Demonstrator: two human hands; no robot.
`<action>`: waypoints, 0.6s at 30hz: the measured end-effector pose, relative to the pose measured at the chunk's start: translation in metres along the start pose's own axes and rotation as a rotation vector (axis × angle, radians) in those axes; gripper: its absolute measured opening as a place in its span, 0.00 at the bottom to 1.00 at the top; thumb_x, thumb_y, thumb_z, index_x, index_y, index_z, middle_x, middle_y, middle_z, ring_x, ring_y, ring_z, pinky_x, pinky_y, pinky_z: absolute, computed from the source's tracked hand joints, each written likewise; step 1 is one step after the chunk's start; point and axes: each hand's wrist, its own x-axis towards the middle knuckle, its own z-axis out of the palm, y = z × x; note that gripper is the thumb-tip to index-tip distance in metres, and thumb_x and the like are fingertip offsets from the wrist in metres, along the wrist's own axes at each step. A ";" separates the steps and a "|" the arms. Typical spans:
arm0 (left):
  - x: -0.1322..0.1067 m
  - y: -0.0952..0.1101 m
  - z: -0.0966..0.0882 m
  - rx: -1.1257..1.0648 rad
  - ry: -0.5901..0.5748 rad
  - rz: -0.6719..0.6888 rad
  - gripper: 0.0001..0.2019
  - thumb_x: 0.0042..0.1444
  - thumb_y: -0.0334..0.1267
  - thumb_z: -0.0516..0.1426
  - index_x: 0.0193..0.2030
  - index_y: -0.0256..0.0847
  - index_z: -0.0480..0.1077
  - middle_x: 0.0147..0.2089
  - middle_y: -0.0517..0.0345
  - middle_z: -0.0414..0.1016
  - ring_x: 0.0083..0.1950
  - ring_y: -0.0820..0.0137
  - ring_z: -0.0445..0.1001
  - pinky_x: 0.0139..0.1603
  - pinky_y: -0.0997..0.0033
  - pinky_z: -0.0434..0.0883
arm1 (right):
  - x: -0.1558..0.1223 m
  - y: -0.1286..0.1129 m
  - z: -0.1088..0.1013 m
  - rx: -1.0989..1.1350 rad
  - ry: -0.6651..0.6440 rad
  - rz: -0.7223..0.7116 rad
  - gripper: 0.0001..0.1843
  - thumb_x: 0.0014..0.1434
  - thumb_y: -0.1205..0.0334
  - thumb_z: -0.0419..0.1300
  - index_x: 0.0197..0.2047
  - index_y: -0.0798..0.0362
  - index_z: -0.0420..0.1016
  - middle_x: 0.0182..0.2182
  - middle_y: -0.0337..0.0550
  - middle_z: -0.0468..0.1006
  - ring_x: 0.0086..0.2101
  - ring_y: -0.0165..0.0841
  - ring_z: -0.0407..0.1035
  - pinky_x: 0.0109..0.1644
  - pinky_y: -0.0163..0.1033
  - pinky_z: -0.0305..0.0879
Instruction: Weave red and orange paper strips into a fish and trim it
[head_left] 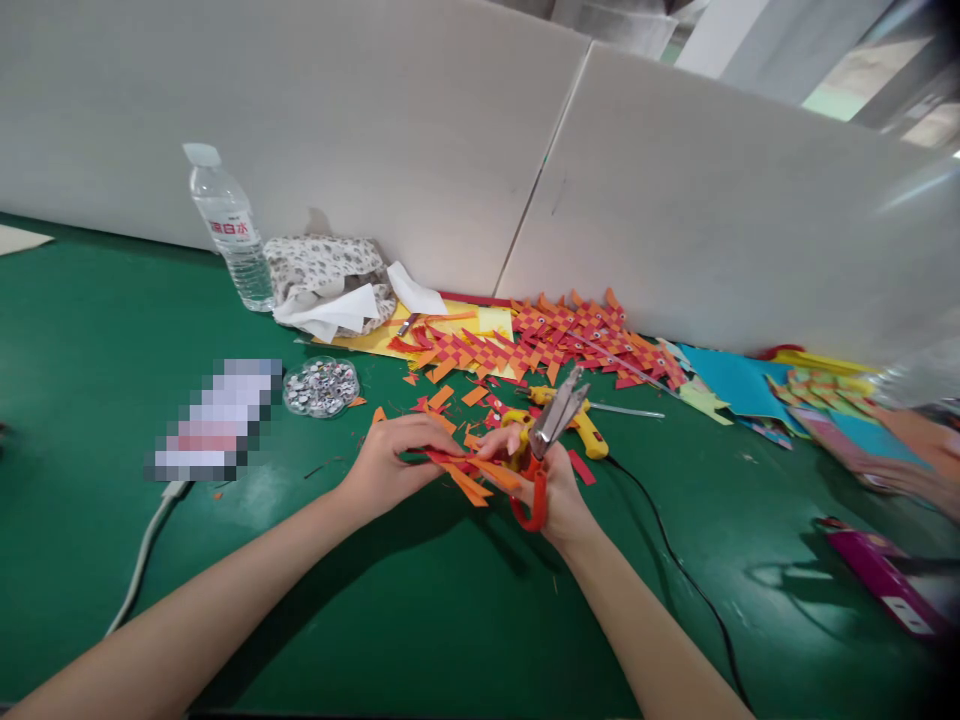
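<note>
Over the green table, my left hand point(401, 455) pinches a piece of woven red and orange paper strips point(465, 470), with loose strip ends hanging below. My right hand point(562, 495) meets it from the other side, its fingers on the same strips. Orange-handled scissors point(534, 495) hang on my right hand, their metal blades pointing up and away from the paper. Just behind the hands lie a yellow glue gun point(592, 435) and scattered orange paper scraps point(474, 396). Part of the woven piece is hidden by my fingers.
Finished-looking woven paper fish point(585, 335) are heaped against the white partition point(360, 120). A clear dish of googly eyes point(321, 388), a water bottle point(232, 240), a tissue pack point(326, 270) and a blurred phone point(221, 420) stand left. A purple power strip point(881, 575) lies right.
</note>
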 end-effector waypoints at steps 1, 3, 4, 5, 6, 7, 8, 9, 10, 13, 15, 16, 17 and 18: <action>-0.001 0.000 0.000 0.036 0.022 0.056 0.05 0.50 0.30 0.59 0.31 0.41 0.76 0.33 0.53 0.78 0.36 0.69 0.75 0.38 0.71 0.71 | 0.000 0.000 0.000 0.001 -0.016 -0.023 0.18 0.41 0.63 0.70 0.29 0.48 0.62 0.28 0.36 0.75 0.35 0.34 0.70 0.49 0.44 0.62; -0.003 0.000 0.000 0.103 0.048 0.126 0.05 0.50 0.31 0.59 0.31 0.43 0.77 0.33 0.53 0.78 0.35 0.69 0.75 0.38 0.71 0.71 | 0.000 0.000 -0.001 -0.014 -0.038 -0.051 0.19 0.40 0.63 0.71 0.29 0.48 0.62 0.27 0.36 0.74 0.38 0.36 0.70 0.49 0.45 0.62; -0.004 0.000 0.001 0.122 0.055 0.147 0.05 0.50 0.31 0.59 0.32 0.44 0.77 0.33 0.53 0.78 0.35 0.69 0.75 0.38 0.71 0.71 | 0.000 0.000 -0.001 -0.022 -0.042 -0.056 0.20 0.39 0.62 0.71 0.29 0.48 0.62 0.26 0.36 0.74 0.38 0.37 0.70 0.49 0.45 0.62; -0.004 0.000 0.001 0.132 0.058 0.161 0.05 0.50 0.32 0.59 0.32 0.45 0.77 0.33 0.54 0.78 0.35 0.69 0.75 0.38 0.71 0.71 | 0.000 0.000 -0.002 -0.027 -0.046 -0.057 0.20 0.39 0.62 0.71 0.29 0.48 0.62 0.26 0.37 0.74 0.39 0.37 0.69 0.48 0.45 0.62; -0.005 0.000 0.001 0.137 0.058 0.166 0.06 0.51 0.32 0.59 0.32 0.45 0.77 0.33 0.54 0.78 0.35 0.69 0.75 0.38 0.70 0.71 | 0.000 0.000 -0.002 -0.031 -0.046 -0.054 0.19 0.39 0.62 0.70 0.29 0.48 0.62 0.26 0.37 0.74 0.39 0.38 0.69 0.47 0.45 0.63; -0.005 0.000 0.001 0.139 0.052 0.164 0.06 0.51 0.32 0.59 0.32 0.46 0.77 0.33 0.54 0.78 0.35 0.69 0.75 0.38 0.70 0.71 | 0.000 0.000 -0.002 -0.035 -0.045 -0.048 0.19 0.40 0.62 0.70 0.28 0.48 0.62 0.26 0.37 0.74 0.39 0.38 0.69 0.46 0.45 0.63; -0.005 0.000 0.001 0.142 0.047 0.156 0.06 0.51 0.33 0.59 0.32 0.46 0.77 0.33 0.54 0.78 0.35 0.69 0.75 0.38 0.70 0.71 | 0.000 0.000 -0.003 -0.041 -0.044 -0.043 0.19 0.40 0.62 0.70 0.28 0.48 0.61 0.26 0.37 0.74 0.39 0.38 0.69 0.46 0.45 0.63; -0.005 0.000 0.001 0.150 0.036 0.146 0.06 0.52 0.34 0.58 0.33 0.46 0.77 0.34 0.54 0.78 0.35 0.69 0.74 0.38 0.70 0.71 | 0.000 0.001 -0.003 -0.047 -0.043 -0.035 0.19 0.40 0.62 0.70 0.29 0.48 0.61 0.26 0.37 0.74 0.39 0.38 0.69 0.46 0.45 0.64; -0.005 0.000 0.001 0.161 0.019 0.137 0.06 0.52 0.34 0.58 0.34 0.46 0.77 0.34 0.53 0.78 0.35 0.69 0.74 0.38 0.70 0.71 | 0.000 0.001 -0.003 -0.050 -0.042 -0.025 0.19 0.40 0.62 0.70 0.29 0.48 0.61 0.27 0.37 0.74 0.39 0.38 0.69 0.45 0.45 0.64; -0.004 0.001 0.000 0.180 -0.044 0.162 0.08 0.53 0.35 0.57 0.37 0.46 0.77 0.35 0.53 0.77 0.36 0.69 0.73 0.38 0.70 0.70 | 0.000 0.002 -0.002 -0.016 -0.048 0.015 0.19 0.41 0.62 0.69 0.29 0.48 0.60 0.28 0.37 0.74 0.37 0.37 0.70 0.42 0.44 0.66; -0.003 0.001 0.001 0.179 -0.076 0.184 0.08 0.54 0.35 0.56 0.38 0.45 0.76 0.35 0.52 0.76 0.36 0.69 0.73 0.39 0.71 0.69 | 0.001 0.001 0.000 0.006 -0.052 0.047 0.21 0.40 0.62 0.70 0.29 0.48 0.60 0.28 0.37 0.73 0.35 0.36 0.70 0.40 0.43 0.68; -0.003 0.001 0.001 0.179 -0.081 0.177 0.08 0.55 0.35 0.55 0.38 0.44 0.76 0.35 0.52 0.76 0.37 0.69 0.72 0.39 0.71 0.69 | 0.001 0.000 0.001 0.004 -0.051 0.059 0.21 0.39 0.61 0.71 0.29 0.49 0.60 0.28 0.36 0.73 0.34 0.35 0.70 0.39 0.42 0.68; -0.003 0.001 0.001 0.182 -0.081 0.158 0.08 0.56 0.35 0.55 0.37 0.44 0.75 0.35 0.52 0.76 0.37 0.69 0.72 0.40 0.70 0.69 | 0.001 -0.001 0.002 -0.005 -0.045 0.069 0.22 0.38 0.61 0.71 0.29 0.49 0.60 0.28 0.36 0.73 0.33 0.34 0.70 0.39 0.42 0.68; -0.002 0.001 0.002 0.187 -0.077 0.130 0.07 0.56 0.36 0.55 0.37 0.43 0.75 0.35 0.52 0.76 0.38 0.68 0.72 0.41 0.69 0.69 | 0.001 -0.002 0.003 -0.020 -0.035 0.074 0.22 0.38 0.61 0.71 0.28 0.49 0.60 0.28 0.36 0.72 0.32 0.33 0.70 0.39 0.41 0.69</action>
